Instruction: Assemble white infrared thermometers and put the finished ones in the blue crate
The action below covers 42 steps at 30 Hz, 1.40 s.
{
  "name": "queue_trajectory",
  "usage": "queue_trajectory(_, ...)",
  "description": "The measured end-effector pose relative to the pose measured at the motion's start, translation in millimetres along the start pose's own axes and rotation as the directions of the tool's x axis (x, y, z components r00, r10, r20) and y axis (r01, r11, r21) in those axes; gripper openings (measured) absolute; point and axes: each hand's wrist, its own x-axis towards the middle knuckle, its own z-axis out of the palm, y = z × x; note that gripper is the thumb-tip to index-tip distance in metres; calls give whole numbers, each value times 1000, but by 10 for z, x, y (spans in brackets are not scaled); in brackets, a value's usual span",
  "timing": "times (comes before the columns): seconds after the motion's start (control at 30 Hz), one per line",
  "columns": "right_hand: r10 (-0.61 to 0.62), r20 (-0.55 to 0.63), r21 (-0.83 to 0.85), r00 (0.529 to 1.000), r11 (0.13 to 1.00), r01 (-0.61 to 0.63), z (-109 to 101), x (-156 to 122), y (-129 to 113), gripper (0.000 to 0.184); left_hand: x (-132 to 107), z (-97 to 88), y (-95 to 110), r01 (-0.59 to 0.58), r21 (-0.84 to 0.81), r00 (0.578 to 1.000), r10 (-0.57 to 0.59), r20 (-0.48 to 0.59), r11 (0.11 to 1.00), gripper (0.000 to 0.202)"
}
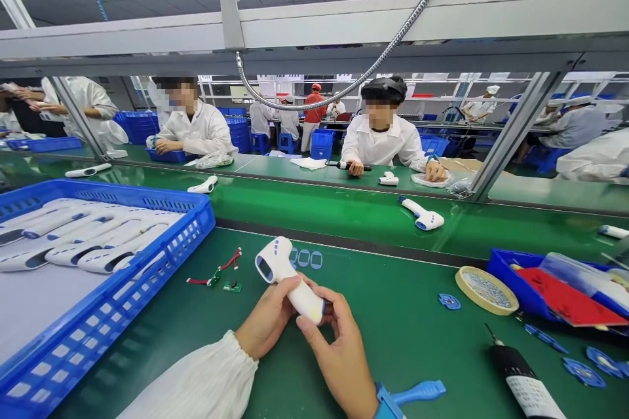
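White glossy plastic thermometer [281, 267]: pistol-shaped, rounded head, dark screen on its face, held over the matte green tabletop [407, 334] in front of the person. Left hand [268, 317]: grip closed round the handle. Right hand [339, 357]: grip pinching the handle's butt end. Nearby: small green circuit board [215, 275] with red wires, lying flat; blue lattice plastic crate [162, 262] of like white casings, left; flat ring of tape [485, 289], right.

head-worn view, forward-down, close over bench [403, 314]
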Motion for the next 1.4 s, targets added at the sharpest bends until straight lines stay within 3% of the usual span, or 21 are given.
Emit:
queue_trajectory(0.33,10,45,-1,999,1000,-10,8,2,-36,28,6,17,-7,34,2,998,-34,-48,999,24)
queue_trajectory(0.57,33,78,-43,996,999,-30,3,-25,-29,30,-11,33,16,2,52,997,2,-82,999,26)
queue_trajectory(0.87,-112,110,-302,988,943,141,-22,-42,-48,22,39,14,-29,-42,66,983,53,-175,997,34)
queue_trajectory(1.2,-139,161,-311,977,933,183,-10,-49,-38,19,53,24,-75,-14,23,983,18,-182,1000,39)
queue_trajectory(1.4,-293,189,-289,937,896,338,-29,11,172,17,116,12,-157,-43,41,968,52,-244,998,49)
